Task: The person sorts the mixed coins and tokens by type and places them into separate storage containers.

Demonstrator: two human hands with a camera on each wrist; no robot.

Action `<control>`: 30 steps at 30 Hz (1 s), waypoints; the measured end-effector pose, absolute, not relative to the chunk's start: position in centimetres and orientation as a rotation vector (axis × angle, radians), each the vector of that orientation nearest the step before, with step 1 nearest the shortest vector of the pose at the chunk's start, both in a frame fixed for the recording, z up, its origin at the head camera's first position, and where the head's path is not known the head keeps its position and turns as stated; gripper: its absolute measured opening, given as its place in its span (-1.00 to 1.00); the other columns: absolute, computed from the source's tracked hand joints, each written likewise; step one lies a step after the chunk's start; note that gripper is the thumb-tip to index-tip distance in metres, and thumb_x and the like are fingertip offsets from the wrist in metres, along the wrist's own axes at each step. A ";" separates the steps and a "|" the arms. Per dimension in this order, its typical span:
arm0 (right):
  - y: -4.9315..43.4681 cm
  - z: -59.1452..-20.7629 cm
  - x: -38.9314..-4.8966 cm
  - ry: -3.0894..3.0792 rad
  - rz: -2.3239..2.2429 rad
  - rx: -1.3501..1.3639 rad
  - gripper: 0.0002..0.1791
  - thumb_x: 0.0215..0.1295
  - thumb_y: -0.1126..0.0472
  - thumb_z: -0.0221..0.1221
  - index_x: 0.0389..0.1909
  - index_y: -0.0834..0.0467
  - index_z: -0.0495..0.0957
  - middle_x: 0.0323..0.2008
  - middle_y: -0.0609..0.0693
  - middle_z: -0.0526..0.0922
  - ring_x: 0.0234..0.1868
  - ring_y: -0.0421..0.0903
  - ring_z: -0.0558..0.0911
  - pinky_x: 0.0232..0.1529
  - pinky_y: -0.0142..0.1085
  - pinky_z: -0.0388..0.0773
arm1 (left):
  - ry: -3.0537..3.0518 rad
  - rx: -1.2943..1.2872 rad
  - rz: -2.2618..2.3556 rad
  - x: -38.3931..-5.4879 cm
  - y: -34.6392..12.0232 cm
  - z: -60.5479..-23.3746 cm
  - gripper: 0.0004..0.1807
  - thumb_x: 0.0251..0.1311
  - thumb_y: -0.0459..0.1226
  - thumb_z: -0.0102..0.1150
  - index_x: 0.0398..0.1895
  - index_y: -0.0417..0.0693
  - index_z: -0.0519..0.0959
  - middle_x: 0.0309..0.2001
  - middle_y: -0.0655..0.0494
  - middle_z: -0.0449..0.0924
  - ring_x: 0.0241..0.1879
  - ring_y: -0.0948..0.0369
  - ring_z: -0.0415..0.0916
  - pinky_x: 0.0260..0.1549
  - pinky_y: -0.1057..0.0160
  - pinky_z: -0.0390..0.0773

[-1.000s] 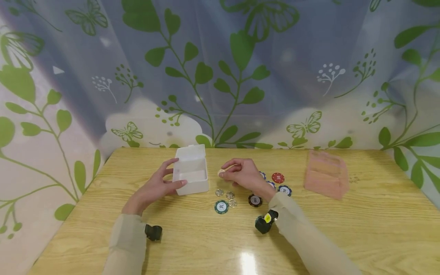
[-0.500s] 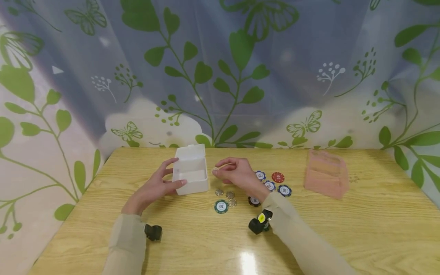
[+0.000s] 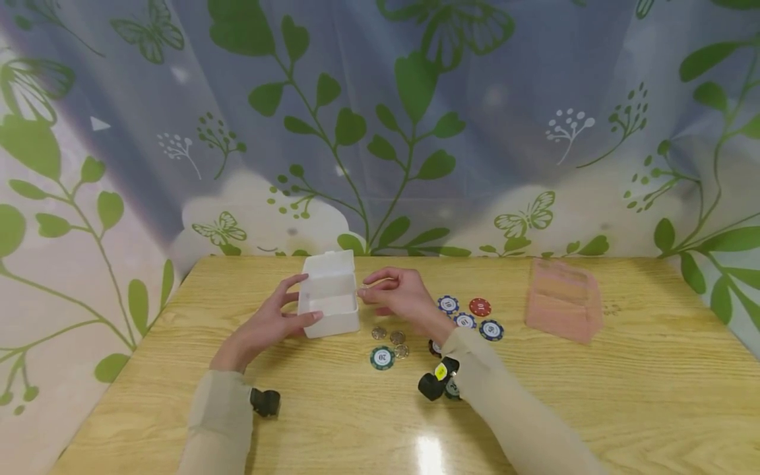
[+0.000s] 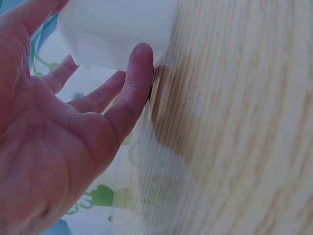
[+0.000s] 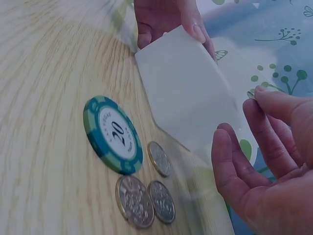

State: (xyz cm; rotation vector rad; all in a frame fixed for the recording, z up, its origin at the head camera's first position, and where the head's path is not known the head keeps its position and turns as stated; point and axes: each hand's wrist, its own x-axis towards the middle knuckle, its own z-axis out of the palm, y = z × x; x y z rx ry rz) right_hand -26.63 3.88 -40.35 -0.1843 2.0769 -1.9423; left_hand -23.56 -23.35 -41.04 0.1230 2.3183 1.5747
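Screening black chip (image 3: 434, 348) partly; sleeve (image 3: 499, 379); coins (image 3: 397, 338) near box (image 3: 340, 325)

free passage: the white box (image 3: 344, 324) is open from above; bare tabletop (image 3: 350, 415) lies nearer the wearer. obstacles: raised lid (image 3: 329, 264) behind, left hand (image 3: 273, 316) about the left side, right hand (image 3: 400, 293) at the right rim, coins (image 3: 397, 338) and green chip (image 3: 382, 357) near the front corner.

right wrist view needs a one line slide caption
Right hand pinching a small object, left hand holding a white box, green 20 chip and three coins on the wooden table
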 end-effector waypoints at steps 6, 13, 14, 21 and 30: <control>3.4 -40.4 -26.7 2.047 -1.953 -0.156 -0.69 0.25 0.24 0.42 -0.01 0.18 0.65 -0.13 0.12 0.78 -0.07 0.09 0.79 -0.06 -0.03 0.74 | 2.306 0.128 1.570 -23.5 -23.4 -41.1 -0.01 0.36 -0.09 0.31 0.64 0.23 -0.14 0.56 -0.27 0.02 0.23 -0.12 0.56 0.02 0.07 0.65; 2.8 -40.6 -26.7 2.010 -2.016 -0.144 -0.72 0.26 0.29 0.40 -0.03 0.22 0.64 -0.21 0.10 0.76 -0.09 0.13 0.80 -0.07 0.00 0.73 | 2.323 0.160 1.523 -23.5 -23.3 -40.9 -0.01 0.38 -0.06 0.29 0.66 0.27 -0.16 0.57 -0.26 0.01 0.24 -0.13 0.55 0.03 0.08 0.64; 2.7 -40.7 -26.7 2.008 -2.025 -0.145 -0.72 0.27 0.30 0.40 -0.03 0.23 0.64 -0.22 0.10 0.76 -0.10 0.14 0.80 -0.07 0.01 0.73 | 2.325 0.163 1.516 -23.5 -23.2 -40.8 -0.01 0.38 -0.05 0.29 0.66 0.28 -0.16 0.57 -0.26 0.01 0.25 -0.13 0.54 0.03 0.08 0.64; 2.0 -40.6 -26.5 1.986 -2.037 -0.140 -0.72 0.27 0.31 0.39 -0.01 0.23 0.64 -0.22 0.05 0.70 0.00 0.21 0.74 -0.01 0.07 0.70 | 2.329 0.168 1.486 -23.5 -23.3 -40.8 -0.02 0.39 -0.03 0.27 0.67 0.29 -0.15 0.58 -0.26 0.01 0.24 -0.14 0.55 0.03 0.07 0.63; 1.6 -40.3 -26.3 2.064 -1.996 -0.187 -0.74 0.27 0.27 0.40 -0.04 0.21 0.66 -0.28 0.01 0.65 -0.19 -0.01 0.74 -0.07 0.03 0.73 | 2.322 0.179 1.487 -23.5 -23.5 -40.6 -0.05 0.40 -0.04 0.26 0.65 0.31 -0.14 0.57 -0.27 0.00 0.20 -0.10 0.57 0.02 0.08 0.63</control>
